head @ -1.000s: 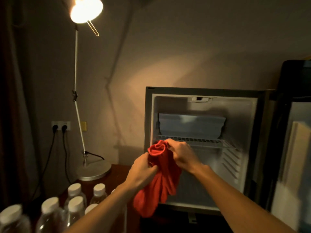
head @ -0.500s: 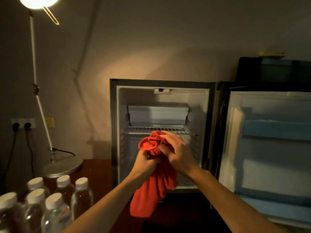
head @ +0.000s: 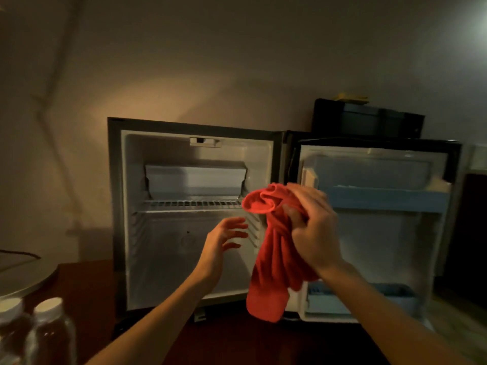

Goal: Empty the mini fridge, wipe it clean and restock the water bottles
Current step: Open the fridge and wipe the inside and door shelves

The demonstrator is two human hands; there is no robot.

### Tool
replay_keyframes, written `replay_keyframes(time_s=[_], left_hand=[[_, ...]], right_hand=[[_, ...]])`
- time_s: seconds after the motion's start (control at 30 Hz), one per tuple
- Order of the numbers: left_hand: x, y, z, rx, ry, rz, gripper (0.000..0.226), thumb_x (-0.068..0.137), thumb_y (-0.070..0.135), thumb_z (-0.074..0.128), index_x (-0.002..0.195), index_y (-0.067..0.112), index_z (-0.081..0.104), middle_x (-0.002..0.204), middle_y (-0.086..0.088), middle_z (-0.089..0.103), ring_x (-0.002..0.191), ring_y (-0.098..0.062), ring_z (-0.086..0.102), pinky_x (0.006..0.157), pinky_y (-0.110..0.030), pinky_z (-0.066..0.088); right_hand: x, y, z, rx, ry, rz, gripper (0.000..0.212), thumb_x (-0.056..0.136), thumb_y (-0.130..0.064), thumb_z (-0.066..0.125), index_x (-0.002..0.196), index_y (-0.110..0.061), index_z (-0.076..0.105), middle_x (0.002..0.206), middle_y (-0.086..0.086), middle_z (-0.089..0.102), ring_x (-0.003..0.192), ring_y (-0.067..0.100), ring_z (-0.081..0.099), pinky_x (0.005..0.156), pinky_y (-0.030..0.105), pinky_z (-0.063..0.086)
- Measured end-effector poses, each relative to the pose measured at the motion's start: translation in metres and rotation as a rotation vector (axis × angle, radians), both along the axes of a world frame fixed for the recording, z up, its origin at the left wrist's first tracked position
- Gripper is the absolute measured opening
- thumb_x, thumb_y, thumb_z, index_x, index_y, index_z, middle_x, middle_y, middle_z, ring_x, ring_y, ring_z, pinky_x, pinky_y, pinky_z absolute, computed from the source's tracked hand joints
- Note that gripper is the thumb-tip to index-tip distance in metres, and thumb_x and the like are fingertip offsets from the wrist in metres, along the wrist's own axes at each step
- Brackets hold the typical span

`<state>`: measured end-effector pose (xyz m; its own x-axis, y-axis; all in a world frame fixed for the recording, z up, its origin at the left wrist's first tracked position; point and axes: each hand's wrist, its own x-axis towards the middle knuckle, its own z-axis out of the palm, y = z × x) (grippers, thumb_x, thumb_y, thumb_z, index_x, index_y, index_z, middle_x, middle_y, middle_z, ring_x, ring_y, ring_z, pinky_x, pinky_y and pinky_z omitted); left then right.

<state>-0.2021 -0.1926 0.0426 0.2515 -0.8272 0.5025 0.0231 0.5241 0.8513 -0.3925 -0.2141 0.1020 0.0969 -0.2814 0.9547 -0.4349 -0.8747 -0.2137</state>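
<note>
Red cloth (head: 274, 248) hangs bunched in the gripping right hand (head: 311, 227), in front of the empty mini fridge (head: 184, 248); the left hand (head: 224, 241) is released, fingers spread. Its loose tail could catch on the wire shelf (head: 192, 205), and the water bottles (head: 50, 330) at the bench (head: 89, 291) edge stand near the left elbow.

Mini fridge (head: 192, 214) at centre, against the wall (head: 237, 61), door (head: 374, 227) swung fully open to the right. Inside: freezer box (head: 195, 180) at upper rear, wire shelf (head: 189, 205) directly beneath. Two door shelves (head: 387, 200), upper and lower. Boxy appliance (head: 369, 119) behind the door, above its top edge. Cloth (head: 274, 254) in the right hand (head: 313, 227), before the hinge side, hanging down past the fridge's bottom edge. Left hand (head: 224, 241) left of the cloth, apart from it, before the lower compartment. Two water bottles (head: 50, 330) at bottom-left corner, on the table (head: 87, 285); lamp base (head: 23, 275) behind them, at the left edge.
</note>
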Motion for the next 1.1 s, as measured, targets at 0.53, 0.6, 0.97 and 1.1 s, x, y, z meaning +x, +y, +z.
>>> replay_keyframes(time_s=[0.53,0.6,0.97,1.1], left_hand=[[0.011,-0.034,-0.032,0.048,-0.005,0.126,0.033,0.08,0.031,0.051,0.097,0.009,0.069,0.095,-0.008,0.073,0.089,-0.027,0.069,0.081,-0.043,0.046],[0.011,-0.037,-0.037,0.065,-0.007,0.133,0.035,0.079,0.031,0.051,0.097,0.007,0.069,0.094,-0.008,0.073,0.088,-0.026,0.069,0.08,-0.042,0.046],[0.002,-0.037,-0.05,0.082,-0.06,0.148,0.032,0.077,0.03,0.051,0.095,0.011,0.069,0.088,-0.011,0.074,0.088,-0.023,0.07,0.079,-0.038,0.045],[0.003,-0.032,-0.052,0.093,-0.079,0.151,0.032,0.078,0.031,0.051,0.095,0.011,0.069,0.086,-0.01,0.074,0.087,-0.021,0.069,0.08,-0.039,0.045]], right_hand=[[0.038,-0.042,0.088,0.147,0.313,-0.51,0.072,0.091,-0.015,0.059,0.149,0.006,0.022,0.155,0.03,0.016,0.146,0.04,0.014,0.12,0.041,0.017],[0.039,-0.044,0.072,0.112,0.331,-0.545,0.073,0.093,-0.016,0.056,0.151,0.004,0.016,0.157,0.028,0.012,0.147,0.038,0.01,0.12,0.04,0.012],[0.041,-0.045,-0.027,0.147,0.449,-0.598,0.087,0.069,-0.014,0.083,0.139,0.011,0.038,0.143,0.031,0.04,0.135,0.043,0.038,0.108,0.052,0.037],[0.039,-0.037,-0.074,0.248,0.49,-0.574,0.098,0.062,-0.01,0.087,0.143,0.007,0.034,0.148,0.029,0.036,0.139,0.04,0.033,0.111,0.049,0.034]])
